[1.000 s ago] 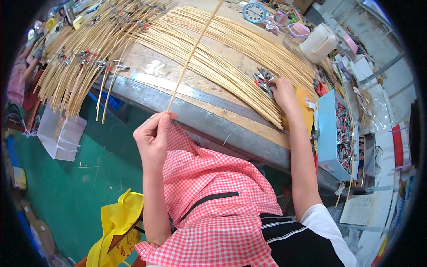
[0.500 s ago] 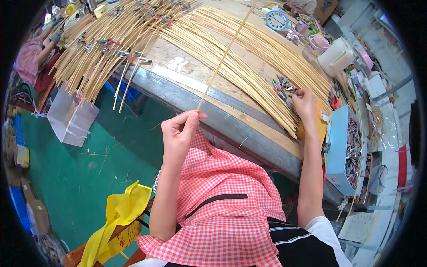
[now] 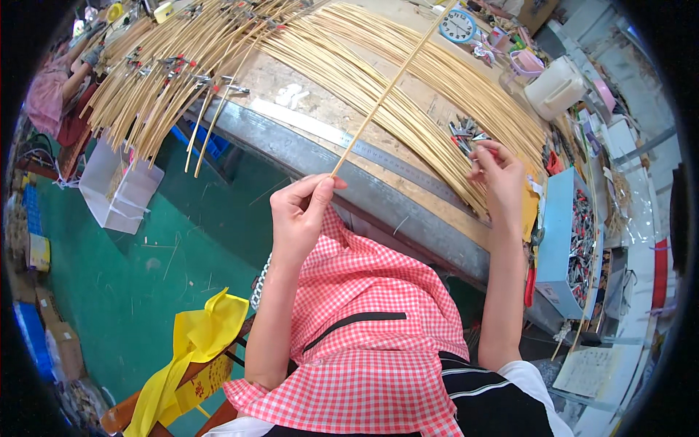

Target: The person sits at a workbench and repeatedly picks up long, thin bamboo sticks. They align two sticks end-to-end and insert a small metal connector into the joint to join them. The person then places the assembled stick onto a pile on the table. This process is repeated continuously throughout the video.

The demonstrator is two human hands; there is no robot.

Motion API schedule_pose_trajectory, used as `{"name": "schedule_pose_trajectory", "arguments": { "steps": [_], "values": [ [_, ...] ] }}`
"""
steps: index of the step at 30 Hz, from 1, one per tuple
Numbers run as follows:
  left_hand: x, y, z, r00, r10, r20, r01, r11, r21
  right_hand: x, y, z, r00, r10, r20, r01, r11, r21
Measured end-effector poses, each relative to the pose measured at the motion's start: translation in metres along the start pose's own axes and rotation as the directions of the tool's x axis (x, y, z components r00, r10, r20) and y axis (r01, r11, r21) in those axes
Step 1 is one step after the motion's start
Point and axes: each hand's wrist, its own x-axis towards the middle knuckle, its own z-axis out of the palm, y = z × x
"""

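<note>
My left hand (image 3: 300, 217) pinches the lower end of a thin bamboo stick (image 3: 387, 89) between thumb and finger. The stick slants up and away to the right, over the bench. Off to the right, my right hand (image 3: 502, 182) is closed at the fingertips on a small metal clip with a bit of red. A few loose clips (image 3: 460, 130) lie just beyond that hand, on the near bundle of bamboo sticks (image 3: 364, 95). A second bundle of sticks (image 3: 444, 76) stretches behind it.
At far left, many sticks (image 3: 153, 95) carry clips and overhang the edge. A steel ruler (image 3: 393, 162) lies along the bench front (image 3: 291, 146). A blue box of clips (image 3: 555, 247) stands right; behind are a white jug (image 3: 555, 89) and clock (image 3: 457, 26). Another person's gloved hand (image 3: 92, 57) shows far left.
My right hand has drawn back from the pile of clips toward me, with a clip in its fingers. The stick in my left hand has tilted further right.
</note>
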Motion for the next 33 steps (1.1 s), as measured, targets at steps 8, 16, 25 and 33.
{"name": "schedule_pose_trajectory", "arguments": {
  "steps": [8, 16, 25, 33],
  "values": [
    [-0.001, 0.007, 0.010, 0.988, 0.151, 0.013, -0.151, 0.982, 0.114, -0.058, -0.025, 0.065, 0.918, 0.033, 0.396, -0.169, 0.935, 0.313],
    [-0.003, 0.011, 0.016, 0.979, 0.188, 0.079, -0.198, 0.968, 0.153, -0.067, -0.027, 0.089, 0.912, -0.037, 0.407, -0.213, 0.807, 0.551],
    [-0.005, 0.016, 0.018, 0.980, 0.178, 0.093, -0.191, 0.970, 0.152, -0.074, -0.024, 0.096, 0.917, 0.023, 0.399, -0.280, 0.749, 0.600],
    [-0.005, 0.015, 0.018, 0.977, 0.192, 0.087, -0.202, 0.971, 0.127, -0.077, -0.019, 0.099, 0.898, 0.025, 0.440, -0.331, 0.697, 0.636]
  ]
}}
